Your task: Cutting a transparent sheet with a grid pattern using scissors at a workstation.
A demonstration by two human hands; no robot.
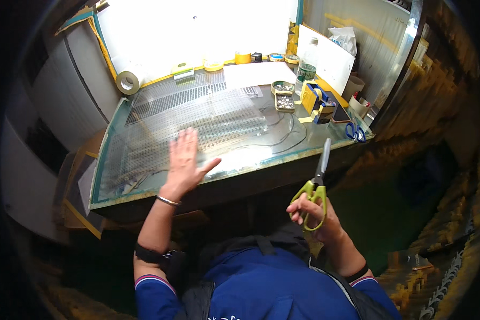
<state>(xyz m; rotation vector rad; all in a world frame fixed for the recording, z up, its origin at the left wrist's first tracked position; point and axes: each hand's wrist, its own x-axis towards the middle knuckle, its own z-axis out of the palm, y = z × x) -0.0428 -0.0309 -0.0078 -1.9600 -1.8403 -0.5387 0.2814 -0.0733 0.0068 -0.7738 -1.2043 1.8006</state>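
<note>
right hand [330, 223]: curled round one green-handled scissors [318, 180], lower right
left hand [183, 166]: spread, empty, near centre
bright panel [197, 34]: one, washed out

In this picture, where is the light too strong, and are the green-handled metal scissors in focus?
Head view: the large white panel at the back is burnt out; head view: glare whitens the grey, teal-edged table near the bare left hand; head view: the scissors look fairly sharp.

Scissors [319, 180] in right hand [327, 220]; bottle [306, 72] behind tape dispenser [310, 98].
</note>
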